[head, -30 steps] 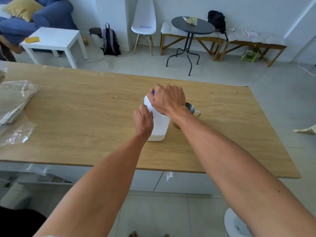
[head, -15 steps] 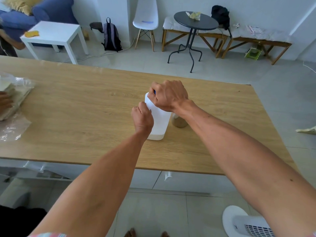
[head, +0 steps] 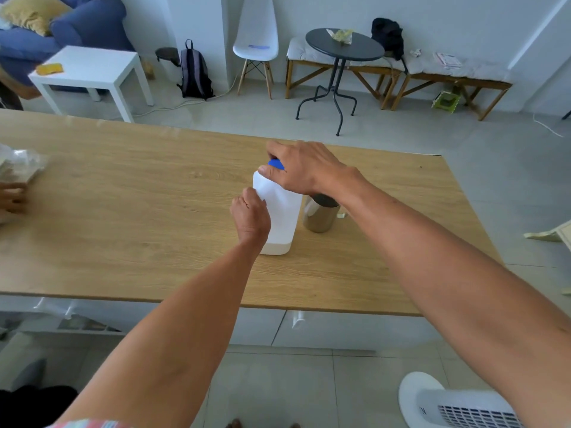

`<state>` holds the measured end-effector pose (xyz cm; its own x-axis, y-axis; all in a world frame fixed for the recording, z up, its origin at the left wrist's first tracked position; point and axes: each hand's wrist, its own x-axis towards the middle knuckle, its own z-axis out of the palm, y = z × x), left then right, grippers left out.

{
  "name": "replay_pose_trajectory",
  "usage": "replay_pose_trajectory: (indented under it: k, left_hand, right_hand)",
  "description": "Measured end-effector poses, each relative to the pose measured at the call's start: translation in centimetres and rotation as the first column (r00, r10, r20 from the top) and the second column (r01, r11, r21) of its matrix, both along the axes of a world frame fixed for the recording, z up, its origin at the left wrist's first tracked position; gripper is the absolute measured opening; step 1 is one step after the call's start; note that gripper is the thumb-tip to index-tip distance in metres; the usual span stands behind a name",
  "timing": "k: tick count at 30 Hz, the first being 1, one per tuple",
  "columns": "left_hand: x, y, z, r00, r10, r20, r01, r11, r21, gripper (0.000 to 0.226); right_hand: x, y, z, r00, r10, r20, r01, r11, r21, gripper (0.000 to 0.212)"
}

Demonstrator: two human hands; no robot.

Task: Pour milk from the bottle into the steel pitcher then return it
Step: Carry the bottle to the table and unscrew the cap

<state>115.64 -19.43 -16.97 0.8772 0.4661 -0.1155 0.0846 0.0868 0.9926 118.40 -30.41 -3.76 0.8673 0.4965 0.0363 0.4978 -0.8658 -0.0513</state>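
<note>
A white plastic milk bottle (head: 282,217) stands upright on the wooden table (head: 154,217), near its middle. My left hand (head: 251,216) grips the bottle's left side. My right hand (head: 304,168) is closed over its blue cap (head: 276,164), of which only a sliver shows. The steel pitcher (head: 319,216) stands just right of the bottle, partly hidden behind my right wrist; its inside is not visible.
Another person's hand (head: 12,197) rests on plastic-wrapped packets (head: 18,163) at the table's left edge. Beyond the table are a white side table (head: 89,69), a round dark table (head: 344,46), a white chair (head: 255,35) and benches. A white fan (head: 448,403) stands on the floor at lower right.
My right hand has turned on the cap, and a bit of blue now shows. The pitcher is more visible again. Another person's hand appeared at the left edge.
</note>
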Motion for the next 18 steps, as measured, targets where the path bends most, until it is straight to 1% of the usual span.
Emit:
replay_pose_trajectory:
  k: [2,3,4,7,8,10,12,13,14,16,18]
  left_hand:
    - [-0.1,0.0,0.3,1.000,0.005,0.007,-0.005,1.000,-0.007,0.034]
    - [-0.2,0.0,0.3,1.000,-0.003,0.015,0.003,1.000,-0.009,0.037]
    - [-0.2,-0.1,0.2,1.000,-0.010,0.021,0.010,1.000,-0.007,0.040]
    - [-0.3,-0.2,0.1,1.000,-0.013,0.013,0.013,1.000,-0.013,0.043]
    - [-0.3,-0.2,0.0,1.000,-0.013,0.013,0.013,1.000,-0.018,0.043]
    - [-0.2,-0.1,-0.1,1.000,-0.007,0.011,0.008,1.000,-0.014,0.041]
    - [-0.1,-0.1,-0.3,1.000,-0.011,0.005,0.011,1.000,-0.015,0.040]
    - [-0.1,-0.1,-0.3,1.000,-0.016,0.001,0.016,1.000,-0.014,0.039]
    - [-0.1,-0.1,-0.3,1.000,-0.014,-0.003,0.014,1.000,-0.011,0.038]
    - [-0.2,-0.1,-0.1,1.000,-0.013,0.005,0.013,1.000,-0.006,0.036]
    - [-0.1,0.0,-0.1,1.000,-0.013,0.007,0.013,1.000,0.001,0.035]
  right_hand:
    - [-0.3,-0.1,1.1,0.988,-0.001,-0.153,0.001,1.000,0.005,0.021]
    - [-0.4,-0.1,1.7,0.976,0.001,-0.218,-0.002,1.000,-0.001,0.017]
    - [-0.3,0.1,2.1,0.965,0.005,-0.263,-0.008,1.000,-0.012,0.018]
    - [-0.7,1.0,3.8,0.940,-0.021,-0.341,-0.010,0.996,-0.088,0.042]
    - [-0.8,1.3,4.2,0.934,-0.039,-0.355,0.002,0.994,-0.105,0.047]
    - [-1.2,1.7,4.6,0.933,-0.105,-0.345,0.064,0.990,-0.129,0.048]
    - [-1.5,2.0,4.4,0.951,-0.220,-0.216,0.178,0.964,-0.198,0.052]
    - [-1.5,2.0,4.0,0.959,-0.251,-0.132,0.217,0.949,-0.228,0.052]
    - [-1.7,2.1,3.6,0.964,-0.253,-0.081,0.228,0.944,-0.238,0.050]
    - [-1.6,2.3,3.1,0.971,-0.219,-0.096,0.194,0.956,-0.219,0.041]
    - [-1.4,2.2,3.5,0.971,-0.161,-0.179,0.123,0.971,-0.207,0.025]
